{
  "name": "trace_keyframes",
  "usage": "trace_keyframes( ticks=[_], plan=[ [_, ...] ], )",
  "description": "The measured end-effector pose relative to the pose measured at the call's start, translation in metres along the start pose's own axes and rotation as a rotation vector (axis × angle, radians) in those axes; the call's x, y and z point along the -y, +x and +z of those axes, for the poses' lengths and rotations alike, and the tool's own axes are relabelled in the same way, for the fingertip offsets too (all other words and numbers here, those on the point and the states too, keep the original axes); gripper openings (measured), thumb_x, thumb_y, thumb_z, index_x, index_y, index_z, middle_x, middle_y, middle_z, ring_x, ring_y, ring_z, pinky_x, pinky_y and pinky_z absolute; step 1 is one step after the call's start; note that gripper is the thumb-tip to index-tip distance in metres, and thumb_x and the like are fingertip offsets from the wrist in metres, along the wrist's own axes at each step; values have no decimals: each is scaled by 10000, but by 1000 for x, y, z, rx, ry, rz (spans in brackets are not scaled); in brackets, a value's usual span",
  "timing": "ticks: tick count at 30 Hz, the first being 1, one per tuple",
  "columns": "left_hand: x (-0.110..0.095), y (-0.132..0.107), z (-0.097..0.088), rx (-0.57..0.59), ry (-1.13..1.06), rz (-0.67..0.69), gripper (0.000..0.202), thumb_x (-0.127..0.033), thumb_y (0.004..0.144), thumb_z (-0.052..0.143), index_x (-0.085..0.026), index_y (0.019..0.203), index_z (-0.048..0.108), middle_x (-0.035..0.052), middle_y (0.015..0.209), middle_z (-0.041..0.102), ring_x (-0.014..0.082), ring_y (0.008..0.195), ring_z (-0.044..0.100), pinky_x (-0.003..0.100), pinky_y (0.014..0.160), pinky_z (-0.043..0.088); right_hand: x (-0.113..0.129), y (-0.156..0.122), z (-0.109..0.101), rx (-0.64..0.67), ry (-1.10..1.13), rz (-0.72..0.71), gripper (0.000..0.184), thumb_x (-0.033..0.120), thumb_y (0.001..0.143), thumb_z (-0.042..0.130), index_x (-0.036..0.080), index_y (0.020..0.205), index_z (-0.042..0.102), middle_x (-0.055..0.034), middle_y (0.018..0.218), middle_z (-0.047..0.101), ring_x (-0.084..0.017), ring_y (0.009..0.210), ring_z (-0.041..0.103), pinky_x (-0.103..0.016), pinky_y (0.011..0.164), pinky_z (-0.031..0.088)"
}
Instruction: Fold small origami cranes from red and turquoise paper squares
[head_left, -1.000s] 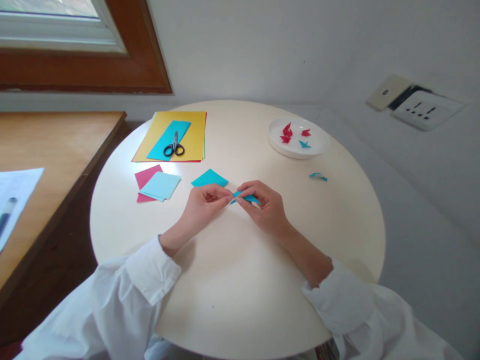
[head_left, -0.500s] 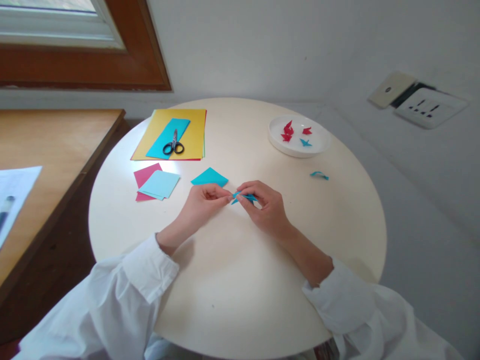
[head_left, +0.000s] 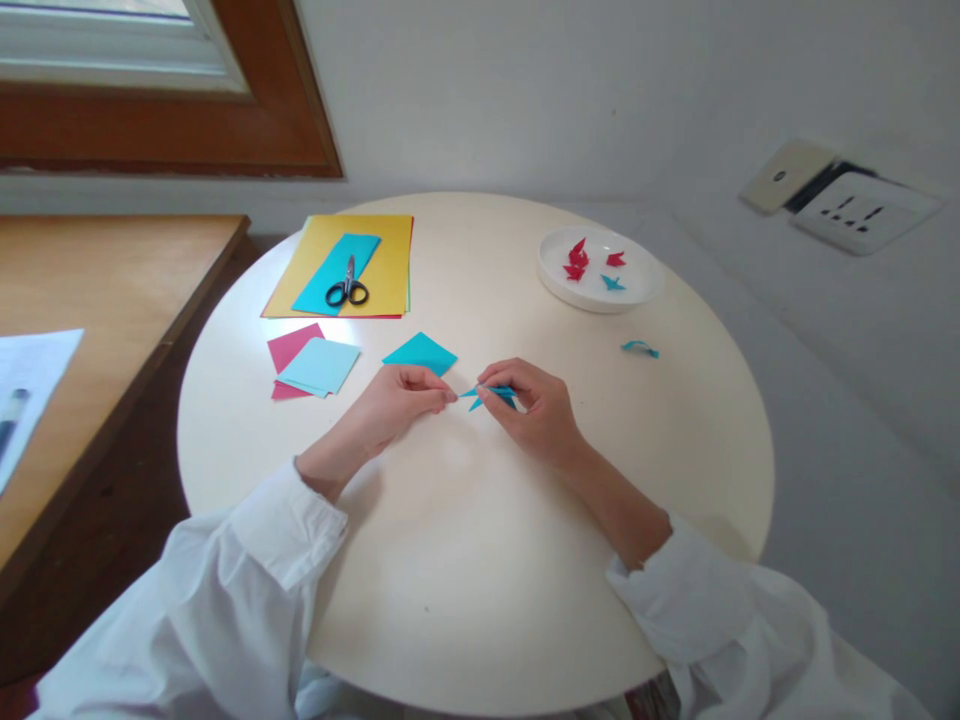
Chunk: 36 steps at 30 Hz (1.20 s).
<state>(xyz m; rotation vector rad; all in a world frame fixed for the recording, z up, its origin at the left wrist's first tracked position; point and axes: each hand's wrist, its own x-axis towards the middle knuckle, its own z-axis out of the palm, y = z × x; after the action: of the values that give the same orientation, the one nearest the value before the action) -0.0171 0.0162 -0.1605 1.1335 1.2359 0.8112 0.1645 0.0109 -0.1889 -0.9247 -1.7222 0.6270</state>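
Note:
Over the middle of the round cream table (head_left: 465, 560), both hands work a small folded blue paper piece (head_left: 480, 396). My right hand (head_left: 536, 412) pinches it with fingers curled around one end. My left hand (head_left: 397, 398) is closed in a pinch, its fingertips at the piece's pointed left tip. A flat blue paper square (head_left: 420, 353) lies just behind my left hand.
Scissors (head_left: 347, 284) rest on a blue sheet atop yellow paper (head_left: 382, 270) at the back left. Pink and pale blue squares (head_left: 319, 365) lie nearer. A white plate (head_left: 637, 295) holds small red and blue folded figures. A blue scrap (head_left: 639, 348) lies at right. A wooden desk (head_left: 97, 300) stands left.
My left hand has drawn slightly left, so more of the blue piece's pointed tip shows between the hands. My right hand has stayed in place on the piece.

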Motion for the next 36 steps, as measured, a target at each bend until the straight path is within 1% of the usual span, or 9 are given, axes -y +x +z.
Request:
trace_keyframes(
  ticks=[2,5,8,11,14,17,21,29,36],
  plan=[
    [-1,-1,0,23,-48,3,95,-199,589,710,-141,583,636,17,594,626,107,592,577,222,556,433,0,0,0,3,11,16,74,178,772,603,194,702,584,-54,797,670,-158,753,638,-295,680,507],
    [-4,-2,2,92,-123,20,147,-220,600,731,-134,640,618,6,630,637,96,584,589,230,596,462,1,0,0,9,24,35,72,184,765,606,195,696,587,-50,787,673,-153,742,637,-285,662,506],
    [-7,-3,5,129,-140,-8,219,-242,597,761,-133,693,599,0,617,643,93,560,595,233,590,474,3,1,1,21,47,54,80,191,757,609,196,682,584,-48,768,677,-149,719,635,-274,634,503],
    [-6,-3,6,140,-148,-41,247,-239,590,774,-137,699,578,-8,567,633,92,533,590,226,563,471,4,1,1,40,62,74,80,199,751,611,199,675,583,-49,765,680,-148,712,634,-271,616,498],
    [-4,-2,5,156,-154,-33,230,-230,607,762,-136,699,573,-11,549,625,95,536,597,222,561,470,4,1,2,49,70,86,83,213,751,614,203,673,583,-44,769,682,-148,718,631,-277,630,497],
    [-3,-3,4,174,-157,-17,179,-227,654,721,-136,711,577,-1,579,636,106,577,619,225,579,470,4,0,2,61,86,93,83,217,752,617,200,676,588,-45,772,681,-148,723,630,-279,633,492],
    [-6,-6,2,209,-111,-42,147,-193,664,697,-140,743,585,1,615,641,99,559,599,233,578,457,5,0,1,90,100,115,79,218,745,627,194,677,594,-49,772,682,-146,702,622,-278,613,481],
    [-9,-5,-6,381,-51,-131,189,-148,634,669,-167,801,585,9,653,655,109,587,590,232,552,423,9,1,-3,190,175,165,92,245,744,635,185,678,615,-40,734,675,-135,660,600,-265,583,469],
    [-7,-3,-12,485,-91,-144,200,-195,669,679,-185,840,575,-1,680,649,101,611,587,226,560,404,11,3,-5,233,196,168,102,259,744,636,177,683,631,-44,726,675,-131,643,594,-256,564,458]
  ],
)
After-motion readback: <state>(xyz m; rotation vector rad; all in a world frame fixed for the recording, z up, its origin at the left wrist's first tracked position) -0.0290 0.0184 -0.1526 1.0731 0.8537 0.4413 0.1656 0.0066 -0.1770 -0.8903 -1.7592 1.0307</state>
